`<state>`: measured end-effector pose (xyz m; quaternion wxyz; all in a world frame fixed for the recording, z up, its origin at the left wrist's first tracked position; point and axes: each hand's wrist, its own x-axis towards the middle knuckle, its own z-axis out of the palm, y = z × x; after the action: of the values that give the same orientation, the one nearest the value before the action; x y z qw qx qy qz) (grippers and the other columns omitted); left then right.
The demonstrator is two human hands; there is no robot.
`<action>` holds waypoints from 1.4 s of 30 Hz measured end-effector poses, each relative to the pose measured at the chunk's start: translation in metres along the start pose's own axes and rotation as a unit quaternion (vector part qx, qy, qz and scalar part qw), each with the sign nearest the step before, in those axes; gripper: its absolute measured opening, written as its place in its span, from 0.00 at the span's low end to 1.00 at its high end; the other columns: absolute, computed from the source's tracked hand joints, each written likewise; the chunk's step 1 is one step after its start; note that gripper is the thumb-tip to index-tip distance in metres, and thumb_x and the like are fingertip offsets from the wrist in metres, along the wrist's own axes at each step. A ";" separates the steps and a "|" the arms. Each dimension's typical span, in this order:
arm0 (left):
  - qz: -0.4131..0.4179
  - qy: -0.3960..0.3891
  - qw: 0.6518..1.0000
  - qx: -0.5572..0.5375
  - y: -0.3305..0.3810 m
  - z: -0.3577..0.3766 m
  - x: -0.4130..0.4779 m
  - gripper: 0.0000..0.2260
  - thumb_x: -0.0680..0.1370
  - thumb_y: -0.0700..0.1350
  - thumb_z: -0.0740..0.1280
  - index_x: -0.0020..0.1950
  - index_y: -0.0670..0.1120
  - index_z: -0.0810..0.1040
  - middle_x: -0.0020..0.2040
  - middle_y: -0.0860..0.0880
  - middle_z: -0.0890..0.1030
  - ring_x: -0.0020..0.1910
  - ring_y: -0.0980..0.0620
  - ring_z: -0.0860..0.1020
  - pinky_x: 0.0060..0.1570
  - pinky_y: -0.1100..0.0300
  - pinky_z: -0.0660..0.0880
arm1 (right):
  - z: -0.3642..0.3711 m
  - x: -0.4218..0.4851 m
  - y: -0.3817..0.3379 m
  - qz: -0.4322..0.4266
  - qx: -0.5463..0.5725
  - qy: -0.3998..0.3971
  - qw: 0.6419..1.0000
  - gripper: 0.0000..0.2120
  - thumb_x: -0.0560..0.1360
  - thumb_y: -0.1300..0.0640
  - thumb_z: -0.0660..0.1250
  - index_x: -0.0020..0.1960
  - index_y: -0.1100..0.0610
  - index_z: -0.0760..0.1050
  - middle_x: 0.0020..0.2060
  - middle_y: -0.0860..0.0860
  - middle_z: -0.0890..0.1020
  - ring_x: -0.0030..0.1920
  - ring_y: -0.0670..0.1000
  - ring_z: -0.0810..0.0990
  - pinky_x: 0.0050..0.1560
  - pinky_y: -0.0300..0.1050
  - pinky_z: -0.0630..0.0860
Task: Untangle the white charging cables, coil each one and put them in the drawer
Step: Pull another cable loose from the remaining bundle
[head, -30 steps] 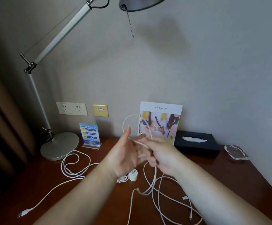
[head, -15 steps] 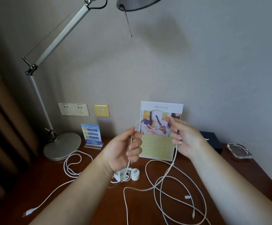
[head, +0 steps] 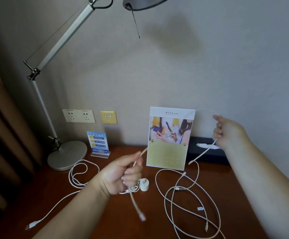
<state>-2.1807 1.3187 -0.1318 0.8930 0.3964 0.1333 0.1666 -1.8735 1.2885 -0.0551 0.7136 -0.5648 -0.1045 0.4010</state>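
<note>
— Hands, left and right: what does each hold?

— Left hand [head: 123, 175] is curled round a short cable [head: 134, 203], held nearly upright. One end pokes up past the thumb; the plug end hangs free above the bench [head: 54, 187]. Right hand [head: 226, 131], raised and well apart to the right, is closed on a long cable [head: 203, 151], with a small arc of it above the fist.

— Which way does the long cable run?

— Down and leftward from the right hand to loose loops [head: 175, 188] lying on the bench between the forearms, nearer the right arm. No strand is seen bridging the hands, so the two cables appear separated. A third cable [head: 81, 171] lies to the left, near the charger [head: 143, 186].

— Likely next step?

— Coiling the short cable, since both its ends look free. No drawer is in view.
</note>
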 end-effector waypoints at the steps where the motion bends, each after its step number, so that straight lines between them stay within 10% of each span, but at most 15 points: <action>1: 0.019 -0.033 0.998 -0.042 0.004 0.001 0.005 0.11 0.73 0.52 0.71 0.40 0.44 0.80 0.23 0.53 0.62 0.20 0.57 0.58 0.20 0.67 0.60 | 0.003 -0.003 0.013 0.001 -0.060 0.006 0.998 0.08 0.78 0.62 0.59 0.43 0.56 0.74 0.25 0.48 0.63 0.14 0.42 0.56 0.15 0.31 0.51; 5: 0.105 -0.076 0.981 -0.140 0.029 0.014 0.022 0.14 0.78 0.50 0.63 0.56 0.42 0.80 0.26 0.51 0.62 0.23 0.56 0.60 0.23 0.64 0.61 | 0.009 -0.029 0.067 0.014 -0.383 -0.072 0.921 0.01 0.73 0.63 0.66 0.44 0.59 0.77 0.28 0.52 0.68 0.21 0.47 0.60 0.17 0.34 0.55; 10: 0.159 0.130 0.976 -0.076 0.039 0.032 0.024 0.15 0.74 0.51 0.60 0.56 0.49 0.81 0.24 0.51 0.68 0.17 0.58 0.62 0.18 0.69 0.55 | 0.011 -0.054 0.101 -0.038 -0.639 -0.260 0.723 0.12 0.71 0.49 0.69 0.52 0.52 0.78 0.44 0.49 0.81 0.42 0.48 0.79 0.41 0.39 0.74; 13: 0.069 0.122 0.990 -0.020 0.032 0.041 0.025 0.17 0.75 0.49 0.57 0.49 0.43 0.84 0.21 0.51 0.66 0.15 0.59 0.60 0.18 0.72 0.52 | 0.031 -0.055 0.104 -0.191 -0.537 -0.307 0.762 0.42 0.66 0.47 0.73 0.74 0.44 0.56 0.73 0.42 0.61 0.72 0.44 0.62 0.71 0.45 0.62; 16: 0.004 0.054 0.998 0.039 0.024 0.042 0.024 0.17 0.76 0.49 0.58 0.42 0.41 0.83 0.20 0.52 0.67 0.14 0.61 0.61 0.17 0.73 0.55 | 0.060 -0.062 0.100 -0.278 -0.469 -0.351 0.761 0.35 0.71 0.64 0.67 0.73 0.44 0.60 0.76 0.50 0.55 0.75 0.46 0.53 0.74 0.47 0.55; 19: 0.027 -0.003 1.000 0.009 0.026 0.042 0.024 0.12 0.73 0.50 0.68 0.41 0.41 0.82 0.22 0.51 0.70 0.16 0.60 0.64 0.17 0.72 0.60 | 0.074 -0.072 0.102 -0.217 -0.411 -0.374 0.802 0.15 0.75 0.66 0.59 0.43 0.47 0.78 0.50 0.52 0.81 0.53 0.50 0.77 0.61 0.53 0.73; 21: 0.077 0.070 0.994 -0.035 0.028 0.044 0.025 0.15 0.73 0.50 0.64 0.41 0.40 0.83 0.23 0.50 0.70 0.15 0.59 0.64 0.16 0.72 0.60 | 0.073 -0.081 0.108 -0.129 -0.389 -0.375 0.831 0.14 0.78 0.60 0.57 0.39 0.48 0.76 0.30 0.47 0.79 0.31 0.47 0.78 0.40 0.51 0.78; 28: 0.217 0.277 0.936 -0.004 0.032 0.032 0.034 0.10 0.80 0.40 0.59 0.61 0.44 0.73 0.46 0.44 0.83 0.27 0.56 0.77 0.20 0.68 0.67 | 0.054 -0.106 0.122 -0.239 -0.554 -0.383 0.700 0.15 0.81 0.50 0.55 0.39 0.57 0.69 0.32 0.50 0.71 0.35 0.51 0.71 0.39 0.47 0.67; 33: 0.216 0.317 0.920 0.084 0.026 0.024 0.039 0.17 0.79 0.35 0.59 0.67 0.45 0.71 0.59 0.45 0.78 0.56 0.50 0.78 0.57 0.58 0.73 | 0.047 -0.110 0.100 -0.277 -0.629 -0.402 0.605 0.16 0.79 0.51 0.58 0.43 0.62 0.75 0.30 0.50 0.70 0.34 0.51 0.70 0.37 0.46 0.66; 38: 0.063 0.242 0.924 0.288 -0.003 0.034 0.032 0.11 0.81 0.41 0.57 0.52 0.39 0.78 0.36 0.40 0.80 0.30 0.49 0.78 0.34 0.59 0.76 | 0.049 -0.108 0.065 -0.267 -0.636 -0.400 0.604 0.07 0.75 0.52 0.67 0.40 0.52 0.80 0.29 0.45 0.77 0.34 0.46 0.77 0.38 0.42 0.73; 42: -0.019 0.157 0.956 0.248 -0.006 0.042 0.027 0.24 0.82 0.54 0.51 0.48 0.38 0.79 0.17 0.48 0.65 0.14 0.57 0.56 0.21 0.68 0.53 | 0.050 -0.089 0.045 -0.225 -0.564 -0.407 0.682 0.08 0.71 0.54 0.72 0.34 0.52 0.78 0.23 0.43 0.75 0.25 0.39 0.71 0.32 0.32 0.66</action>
<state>-2.1395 1.2983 -0.1121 0.7373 0.5717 0.3165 0.1714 -1.9827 1.2648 -0.0509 0.2158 -0.6009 -0.7153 0.2841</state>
